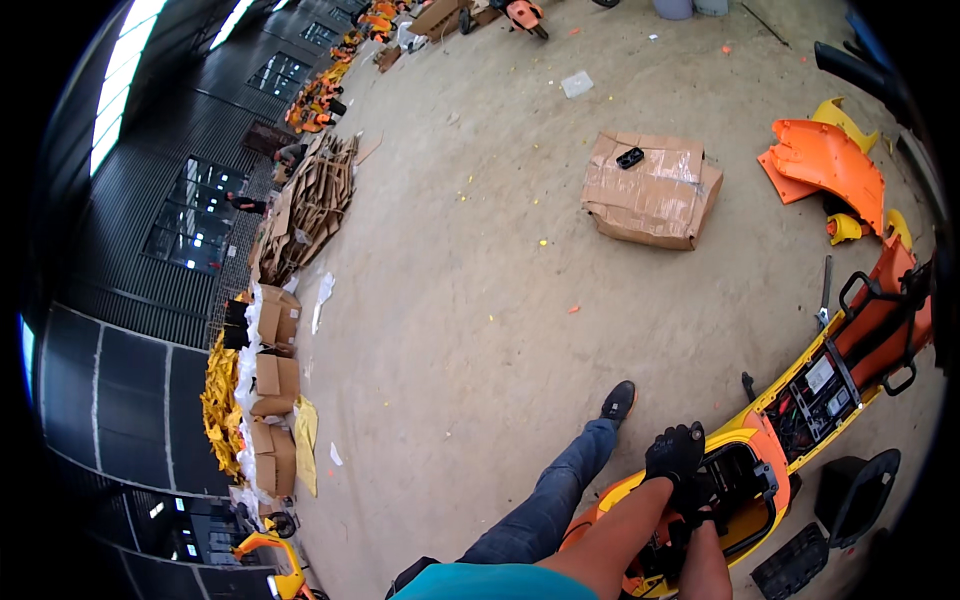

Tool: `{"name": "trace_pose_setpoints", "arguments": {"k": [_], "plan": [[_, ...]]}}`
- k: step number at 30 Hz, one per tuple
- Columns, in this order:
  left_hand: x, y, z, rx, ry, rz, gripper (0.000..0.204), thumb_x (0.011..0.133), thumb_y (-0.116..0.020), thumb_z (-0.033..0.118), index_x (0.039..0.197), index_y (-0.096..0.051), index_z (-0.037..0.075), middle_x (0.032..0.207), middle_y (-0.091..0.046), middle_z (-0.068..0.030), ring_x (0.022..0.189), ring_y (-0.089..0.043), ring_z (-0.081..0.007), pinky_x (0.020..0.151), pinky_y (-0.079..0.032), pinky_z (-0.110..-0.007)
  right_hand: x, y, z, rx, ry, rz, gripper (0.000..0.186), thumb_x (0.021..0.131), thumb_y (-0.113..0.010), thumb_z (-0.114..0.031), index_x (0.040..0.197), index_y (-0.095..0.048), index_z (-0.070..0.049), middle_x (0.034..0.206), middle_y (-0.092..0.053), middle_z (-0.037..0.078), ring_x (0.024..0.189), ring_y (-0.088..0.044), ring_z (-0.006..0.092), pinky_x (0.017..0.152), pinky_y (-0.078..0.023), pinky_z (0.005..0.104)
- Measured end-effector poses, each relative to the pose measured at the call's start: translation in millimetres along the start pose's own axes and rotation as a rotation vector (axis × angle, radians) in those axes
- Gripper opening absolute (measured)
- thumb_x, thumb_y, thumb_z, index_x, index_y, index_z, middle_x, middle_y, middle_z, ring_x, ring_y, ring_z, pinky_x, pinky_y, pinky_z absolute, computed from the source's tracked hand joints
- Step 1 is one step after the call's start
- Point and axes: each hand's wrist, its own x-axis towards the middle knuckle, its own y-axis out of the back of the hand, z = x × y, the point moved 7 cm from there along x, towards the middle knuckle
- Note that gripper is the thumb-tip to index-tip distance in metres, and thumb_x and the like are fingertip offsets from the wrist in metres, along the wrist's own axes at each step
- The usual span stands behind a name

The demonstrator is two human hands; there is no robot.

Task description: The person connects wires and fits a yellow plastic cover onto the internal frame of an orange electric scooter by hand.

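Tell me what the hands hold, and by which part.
Cannot be told: the left hand and right hand, close together over the opening in the scooter body, hide any grip.

This looks like a vehicle workshop in a large industrial hall: beneath the black-gloved left hand [676,452] is an opened yellow-and-orange scooter-like body [768,436] with exposed wiring; ahead and right of the hand lie curved orange plastic panels [835,165]; far to its left, flattened brown cardboard sheets [312,205] are heaped near a dark corrugated metal wall [110,240].
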Motion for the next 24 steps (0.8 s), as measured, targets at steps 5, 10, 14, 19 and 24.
{"name": "trace_pose_setpoints", "arguments": {"k": [5, 10, 14, 19, 24], "plan": [[3, -5, -7, 0.004, -0.008, 0.005, 0.050, 0.097, -0.028, 0.040, 0.106, -0.063, 0.005, 0.109, -0.064, -0.0234, 0.103, -0.061, -0.0413, 0.092, -0.046, -0.052, 6, -1, -5, -0.017, 0.010, -0.006, 0.036, 0.088, -0.061, -0.030, 0.116, -0.066, -0.008, 0.114, -0.067, 0.017, 0.110, -0.062, 0.0321, 0.092, -0.049, 0.0412], [3, -6, -1, 0.032, -0.015, -0.032, 0.044, 0.097, -0.029, 0.038, 0.109, -0.060, 0.009, 0.110, -0.064, -0.0213, 0.103, -0.061, -0.0409, 0.092, -0.047, -0.051, 11, 4, -5, -0.028, -0.005, 0.005, 0.036, 0.088, -0.060, -0.030, 0.116, -0.066, -0.008, 0.114, -0.067, 0.017, 0.110, -0.062, 0.0323, 0.092, -0.049, 0.0414], [5, -8, -2, 0.035, -0.023, -0.048, 0.046, 0.098, -0.028, 0.039, 0.111, -0.060, 0.008, 0.112, -0.063, -0.0209, 0.105, -0.060, -0.0405, 0.093, -0.047, -0.051, 17, 10, -10, -0.039, -0.008, 0.007, 0.036, 0.088, -0.060, -0.031, 0.116, -0.066, -0.009, 0.114, -0.067, 0.017, 0.109, -0.062, 0.0324, 0.092, -0.049, 0.0415], [8, -9, -5, 0.025, -0.012, -0.062, 0.046, 0.098, -0.029, 0.039, 0.111, -0.060, 0.007, 0.111, -0.063, -0.0210, 0.107, -0.060, -0.0393, 0.094, -0.046, -0.050, 22, 11, -10, -0.053, -0.011, -0.016, 0.036, 0.088, -0.060, -0.031, 0.115, -0.066, -0.009, 0.114, -0.067, 0.017, 0.109, -0.062, 0.0326, 0.092, -0.049, 0.0416], [-6, 2, 8, 0.022, -0.102, -0.003, 0.047, 0.098, -0.030, 0.040, 0.106, -0.061, 0.006, 0.108, -0.064, -0.0216, 0.105, -0.061, -0.0395, 0.094, -0.047, -0.050, 17, 12, -5, -0.061, -0.025, -0.026, 0.036, 0.088, -0.059, -0.032, 0.115, -0.067, -0.009, 0.114, -0.067, 0.017, 0.109, -0.062, 0.0328, 0.092, -0.049, 0.0418]]}}
